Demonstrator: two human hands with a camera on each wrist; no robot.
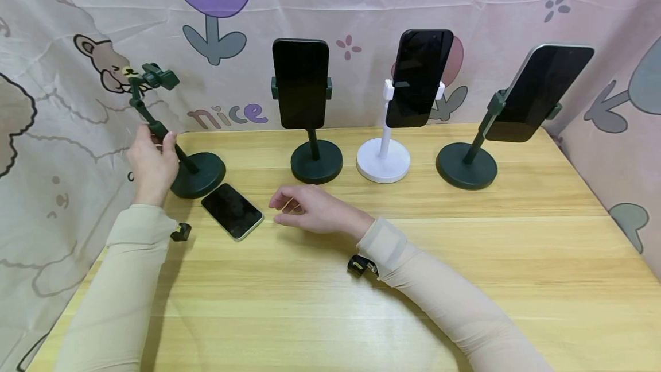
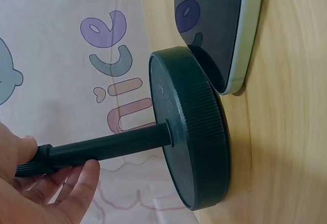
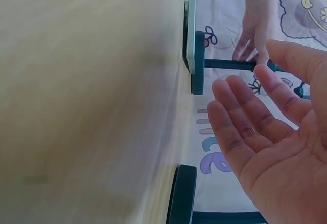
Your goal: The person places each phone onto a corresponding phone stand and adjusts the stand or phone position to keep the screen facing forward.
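A: Report status.

B: Left hand (image 1: pixel 152 164): thumb and fingers pinching the stem of the empty green stand (image 1: pixel 200 175), left of frame. Right hand (image 1: pixel 316 209): loosely bent, holding nothing, mid-frame.

A: Loose phone (image 1: pixel 232 211)?

B: Flat on the table (image 1: pixel 289 297), just beside that base, left of centre.

A: Risk?

B: Pulling the stem sideways could tip the base onto the phone.

A: Quantities?

B: Four stands: one empty, two loaded green stands (image 1: pixel 317 164) (image 1: pixel 466 168), one white stand (image 1: pixel 383 162). Four phones: one loose, three mounted phones (image 1: pixel 301 84) (image 1: pixel 419 79) (image 1: pixel 539 93).
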